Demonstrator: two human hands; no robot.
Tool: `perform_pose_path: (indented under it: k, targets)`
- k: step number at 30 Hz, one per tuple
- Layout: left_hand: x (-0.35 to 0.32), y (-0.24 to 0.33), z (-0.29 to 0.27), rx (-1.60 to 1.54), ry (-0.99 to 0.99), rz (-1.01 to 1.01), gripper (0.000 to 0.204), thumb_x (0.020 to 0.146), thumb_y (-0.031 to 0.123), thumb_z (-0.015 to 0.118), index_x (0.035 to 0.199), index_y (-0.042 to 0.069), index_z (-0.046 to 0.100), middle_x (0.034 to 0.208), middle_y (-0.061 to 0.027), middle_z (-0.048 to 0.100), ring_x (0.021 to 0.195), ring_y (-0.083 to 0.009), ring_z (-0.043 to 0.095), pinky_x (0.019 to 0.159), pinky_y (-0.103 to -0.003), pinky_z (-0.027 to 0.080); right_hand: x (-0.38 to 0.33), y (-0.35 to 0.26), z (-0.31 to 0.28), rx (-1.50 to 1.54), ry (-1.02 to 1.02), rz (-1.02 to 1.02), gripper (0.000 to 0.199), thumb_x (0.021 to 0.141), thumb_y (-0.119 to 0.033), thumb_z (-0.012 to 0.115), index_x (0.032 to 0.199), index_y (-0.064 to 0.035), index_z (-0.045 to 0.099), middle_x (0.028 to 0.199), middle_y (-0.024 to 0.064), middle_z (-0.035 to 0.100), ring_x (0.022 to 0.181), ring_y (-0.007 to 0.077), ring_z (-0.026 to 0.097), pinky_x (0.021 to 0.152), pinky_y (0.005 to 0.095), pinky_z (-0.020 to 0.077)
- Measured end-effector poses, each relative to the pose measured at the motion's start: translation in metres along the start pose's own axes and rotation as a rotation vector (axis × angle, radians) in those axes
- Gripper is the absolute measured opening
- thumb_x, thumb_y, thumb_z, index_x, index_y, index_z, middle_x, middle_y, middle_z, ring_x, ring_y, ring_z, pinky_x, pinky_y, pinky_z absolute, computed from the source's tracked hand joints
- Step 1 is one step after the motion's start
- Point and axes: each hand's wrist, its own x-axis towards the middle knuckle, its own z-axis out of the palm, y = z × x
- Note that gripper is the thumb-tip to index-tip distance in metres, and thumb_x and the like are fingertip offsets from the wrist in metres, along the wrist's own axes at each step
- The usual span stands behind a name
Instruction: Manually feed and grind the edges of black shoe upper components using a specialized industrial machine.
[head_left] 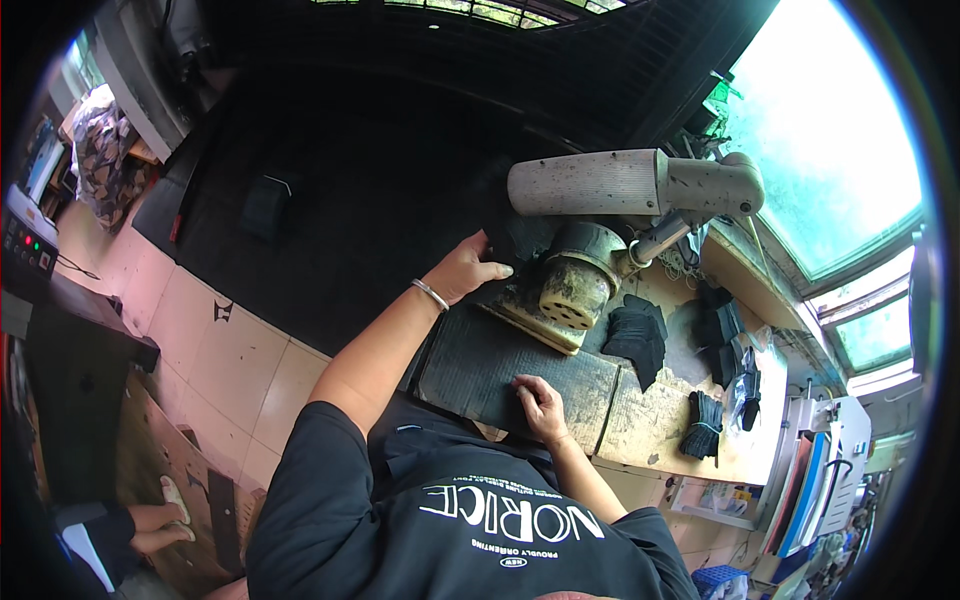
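Left hand (466, 268) raised to the rear of the bench, fingers curled over the edge of a dark flat piece (515, 235) beside the worn machine (575, 288); grasp looks closed on that edge, thumb side toward the camera, metal bracelet (430, 294) on the wrist. Right hand (540, 405) resting near the front edge of the bench, fingers bent down onto a dark cardboard sheet (500, 365); whether pinching or only pressing cannot be told. Sheet lying flat on the workbench (650, 425), touching the base of the machine. Long grey cylindrical arm (590, 182) of the machine reaching over the dark piece. Stack of cut black pieces (638, 338) just right of the machine; bundled black strips (703, 425) near the right end of the bench. Window (820, 140) bright at upper right. Tiled floor (230, 350) at left, another person's sandalled foot (172, 500) at lower left.
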Motion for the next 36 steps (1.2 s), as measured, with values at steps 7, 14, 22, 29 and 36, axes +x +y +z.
perform_pose_path:
  k: [7,14,22,29,36]
  targets:
    - [-0.006,-0.010,0.003,0.084,-0.079,-0.042,0.062,0.077,0.002,0.065,0.135,-0.001,0.043,0.131,-0.0087,0.053,0.119,-0.0172,0.048,0.105,-0.032,0.036,0.000,-0.004,0.000,0.006,-0.002,0.004,0.016,0.091,-0.003,0.057,0.106,-0.0004,0.064,0.095,0.0095,0.067,0.088,0.0161,0.064,0.080,0.0263,0.0499]
    - [-0.008,-0.012,0.010,0.067,-0.089,-0.040,0.064,0.078,0.000,0.063,0.138,-0.001,0.041,0.133,-0.0082,0.051,0.122,-0.0174,0.046,0.106,-0.031,0.034,0.000,-0.002,-0.001,-0.039,-0.015,-0.011,0.017,0.092,-0.005,0.056,0.107,-0.0001,0.063,0.097,0.0086,0.068,0.090,0.0151,0.065,0.082,0.0265,0.0502]
    - [-0.002,-0.003,-0.001,-0.027,-0.023,0.005,0.064,0.076,-0.001,0.062,0.137,0.000,0.041,0.131,-0.0073,0.052,0.121,-0.0179,0.047,0.107,-0.033,0.033,0.001,-0.008,-0.002,-0.046,-0.019,-0.011,0.017,0.092,-0.006,0.056,0.106,0.0002,0.063,0.097,0.0094,0.069,0.090,0.0161,0.065,0.082,0.0268,0.0503]
    - [0.002,0.014,-0.007,-0.046,0.077,0.093,0.065,0.076,-0.001,0.063,0.137,0.001,0.043,0.132,-0.0076,0.052,0.123,-0.0183,0.047,0.108,-0.033,0.033,0.000,-0.005,0.000,-0.008,-0.001,-0.012,0.016,0.091,-0.004,0.057,0.105,-0.0004,0.064,0.095,0.0106,0.068,0.088,0.0178,0.065,0.079,0.0271,0.0503]
    - [0.002,0.022,-0.017,-0.084,0.147,0.135,0.059,0.075,-0.005,0.064,0.131,0.004,0.048,0.124,-0.0056,0.055,0.116,-0.0160,0.050,0.105,-0.031,0.036,0.000,-0.006,-0.001,-0.028,-0.001,-0.007,0.016,0.091,-0.005,0.058,0.105,-0.0016,0.064,0.095,0.0110,0.067,0.086,0.0192,0.065,0.078,0.0275,0.0503]
